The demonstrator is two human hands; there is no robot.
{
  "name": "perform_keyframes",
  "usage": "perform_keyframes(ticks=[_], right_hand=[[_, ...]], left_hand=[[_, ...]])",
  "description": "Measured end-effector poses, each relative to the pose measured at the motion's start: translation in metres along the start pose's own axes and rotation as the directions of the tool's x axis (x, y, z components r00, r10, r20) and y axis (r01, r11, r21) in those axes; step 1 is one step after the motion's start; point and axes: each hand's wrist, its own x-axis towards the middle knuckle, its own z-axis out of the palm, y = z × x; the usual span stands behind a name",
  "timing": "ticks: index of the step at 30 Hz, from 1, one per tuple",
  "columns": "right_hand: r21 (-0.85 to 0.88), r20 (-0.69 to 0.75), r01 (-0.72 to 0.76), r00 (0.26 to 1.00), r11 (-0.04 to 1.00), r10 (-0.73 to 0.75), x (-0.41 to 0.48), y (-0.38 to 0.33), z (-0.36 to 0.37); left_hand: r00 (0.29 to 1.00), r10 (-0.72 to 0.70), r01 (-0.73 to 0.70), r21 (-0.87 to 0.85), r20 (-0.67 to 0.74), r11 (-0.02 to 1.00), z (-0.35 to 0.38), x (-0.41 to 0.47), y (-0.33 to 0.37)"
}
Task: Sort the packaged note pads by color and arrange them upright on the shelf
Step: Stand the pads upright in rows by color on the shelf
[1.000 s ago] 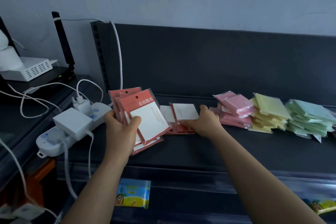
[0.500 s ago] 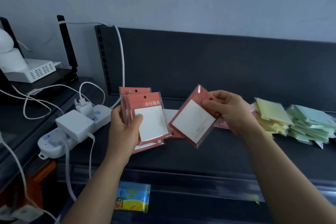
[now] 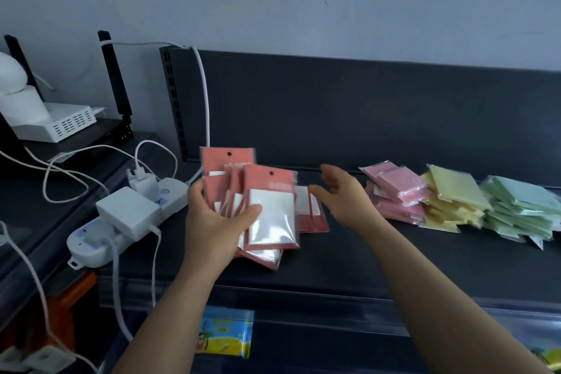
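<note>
My left hand (image 3: 217, 222) grips a fanned stack of red-carded packaged white note pads (image 3: 270, 209), held upright above the dark shelf (image 3: 349, 255). Two more red-carded packs (image 3: 312, 215) lie flat on the shelf just behind the stack. My right hand (image 3: 343, 194) hovers over them with fingers spread and holds nothing. To the right lie three loose piles: pink pads (image 3: 397, 191), yellow pads (image 3: 452, 194) and green pads (image 3: 522, 206).
A white power strip (image 3: 121, 222) with chargers and cables sits at the shelf's left end. A white cable (image 3: 206, 100) runs up the black back panel. A router and a white device stand on the left. Colourful packs (image 3: 226, 332) hang below the shelf edge.
My right hand picked a red-carded pack off the shelf, added it to the front of the stack in my left hand, and now has let go and moved back toward the shelf.
</note>
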Motion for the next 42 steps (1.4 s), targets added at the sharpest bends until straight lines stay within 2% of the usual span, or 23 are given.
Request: perform_keyframes(ticks=[2, 4, 7, 13, 16, 18, 21, 23, 28, 32, 34, 37, 39, 42], right_hand=[[-0.176, 0.074, -0.033, 0.996, 0.984, 0.046, -0.001, 0.01, -0.001], [-0.267, 0.201, -0.024, 0.976, 0.963, 0.08, -0.003, 0.012, 0.002], [-0.305, 0.325, -0.013, 0.938, 0.952, 0.117, -0.001, 0.011, 0.007], [-0.419, 0.429, 0.029, 0.887, 0.907, 0.17, 0.001, 0.009, -0.006], [-0.471, 0.333, 0.032, 0.932, 0.882, 0.144, 0.004, 0.006, -0.014], [-0.441, 0.271, 0.01, 0.955, 0.897, 0.123, 0.01, 0.005, -0.013], [-0.404, 0.394, 0.037, 0.909, 0.914, 0.137, 0.013, 0.005, -0.003], [-0.439, 0.416, 0.031, 0.893, 0.898, 0.172, 0.014, 0.005, 0.001], [-0.527, 0.279, -0.048, 0.933, 0.849, 0.226, 0.008, 0.004, -0.011], [-0.601, 0.144, -0.065, 0.972, 0.797, 0.187, -0.002, 0.008, -0.019], [-0.505, 0.066, -0.101, 0.986, 0.857, 0.155, -0.003, 0.009, -0.025], [-0.183, -0.082, -0.183, 0.982, 0.966, 0.171, -0.003, 0.007, -0.036], [0.041, -0.162, -0.201, 0.965, 0.979, 0.205, -0.003, 0.005, -0.041], [0.361, -0.227, -0.165, 0.939, 0.918, 0.259, -0.005, 0.001, -0.041]], left_hand=[[0.997, 0.018, -0.018, 0.003, -0.075, 1.0, -0.006, 0.004, 0.0], [0.994, 0.019, -0.019, 0.002, -0.105, 1.0, -0.01, 0.007, -0.001], [0.994, 0.011, -0.01, 0.002, -0.111, 1.0, -0.012, 0.008, -0.002], [0.993, 0.008, -0.009, -0.001, -0.119, 1.0, -0.013, 0.009, -0.004], [0.993, 0.005, -0.005, -0.005, -0.121, 1.0, -0.013, 0.01, -0.006], [0.993, -0.001, -0.001, -0.009, -0.122, 1.0, -0.014, 0.011, -0.007], [0.994, -0.001, 0.001, 0.001, -0.11, 1.0, -0.015, 0.011, -0.007], [0.994, 0.004, -0.003, 0.009, -0.107, 1.0, -0.015, 0.011, -0.007], [0.995, -0.001, 0.002, 0.009, -0.1, 1.0, -0.013, 0.014, -0.009], [0.995, -0.005, 0.004, -0.017, -0.095, 1.0, -0.005, 0.016, -0.01], [0.996, -0.002, 0.0, -0.021, -0.089, 1.0, 0.001, 0.016, -0.01], [0.994, 0.013, -0.018, -0.038, -0.106, 0.999, 0.009, 0.015, -0.008], [0.99, 0.026, -0.033, -0.05, -0.136, 0.998, 0.013, 0.015, -0.008], [0.984, 0.036, -0.046, -0.056, -0.172, 0.997, 0.019, 0.016, -0.006]])
